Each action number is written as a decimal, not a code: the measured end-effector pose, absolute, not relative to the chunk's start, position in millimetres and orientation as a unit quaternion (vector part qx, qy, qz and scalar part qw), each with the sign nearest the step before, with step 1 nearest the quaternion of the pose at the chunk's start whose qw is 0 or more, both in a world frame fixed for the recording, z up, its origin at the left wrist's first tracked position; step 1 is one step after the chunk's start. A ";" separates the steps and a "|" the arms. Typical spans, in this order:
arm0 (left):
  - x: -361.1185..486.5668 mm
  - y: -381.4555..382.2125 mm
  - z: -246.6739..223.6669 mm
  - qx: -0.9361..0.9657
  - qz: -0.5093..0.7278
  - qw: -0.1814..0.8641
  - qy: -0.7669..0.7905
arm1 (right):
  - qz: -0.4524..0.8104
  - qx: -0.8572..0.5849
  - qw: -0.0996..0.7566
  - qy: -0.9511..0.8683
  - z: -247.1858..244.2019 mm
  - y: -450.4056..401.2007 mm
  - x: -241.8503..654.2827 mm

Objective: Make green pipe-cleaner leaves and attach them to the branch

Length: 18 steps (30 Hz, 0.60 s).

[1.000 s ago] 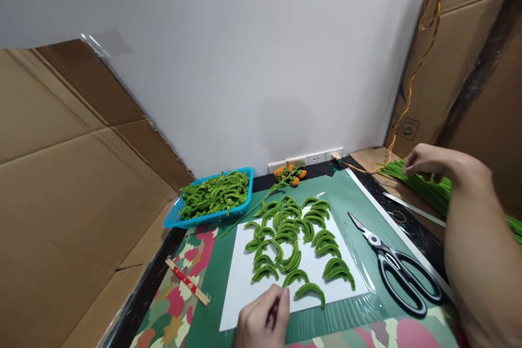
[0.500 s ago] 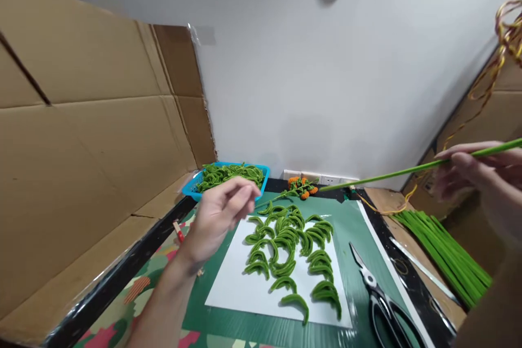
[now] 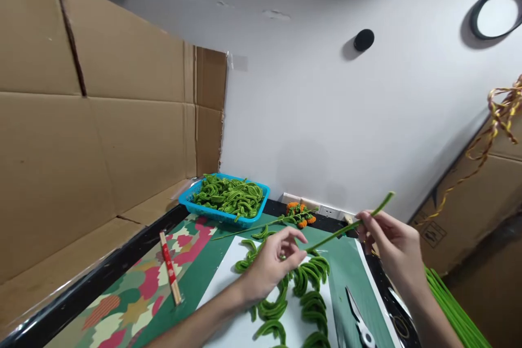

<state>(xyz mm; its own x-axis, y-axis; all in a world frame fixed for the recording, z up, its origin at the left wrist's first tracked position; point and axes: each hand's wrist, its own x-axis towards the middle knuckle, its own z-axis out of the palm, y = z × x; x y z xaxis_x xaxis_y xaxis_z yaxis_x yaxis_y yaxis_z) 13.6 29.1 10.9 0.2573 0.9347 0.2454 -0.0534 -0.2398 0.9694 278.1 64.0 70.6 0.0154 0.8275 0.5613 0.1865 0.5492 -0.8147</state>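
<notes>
The right hand (image 3: 393, 244) is pinching a thin green stem (image 3: 336, 236) between its thumb and fingers, closer to the high end than to the low end. The stem is slanting in the air over the far right part of the tabletop (image 3: 275, 207). Its high end is pointing up and to the right. Its low end is reaching down to the tips of the left hand (image 3: 273, 258). The left thumb and first finger are bending toward each other there, but I can't tell if they are gripping the stem.

The left hand is hanging over a white sheet (image 3: 226, 266) and hiding some of the curly green pieces (image 3: 314, 310) lying on it. Scissors (image 3: 359, 318) are lying near the right edge of the tabletop, and more stems (image 3: 452, 304) are lying past that edge. Near the far edge, a blue basket (image 3: 240, 222) is sitting at the left, and orange flowers (image 3: 302, 215) are lying to the right of it.

For good handling, I think the right hand should be pinching softly, so the stem isn't getting squashed. Both hands should be staying a little above the sheet, so they aren't bumping the curls. The left fingertips should be meeting just at the low end, so the stem isn't wobbling.
</notes>
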 end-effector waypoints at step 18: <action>6.3 16.4 -6.6 0.656 0.396 0.509 0.391 | 0.380 -0.421 0.659 -0.493 -26.7 48.7 250.3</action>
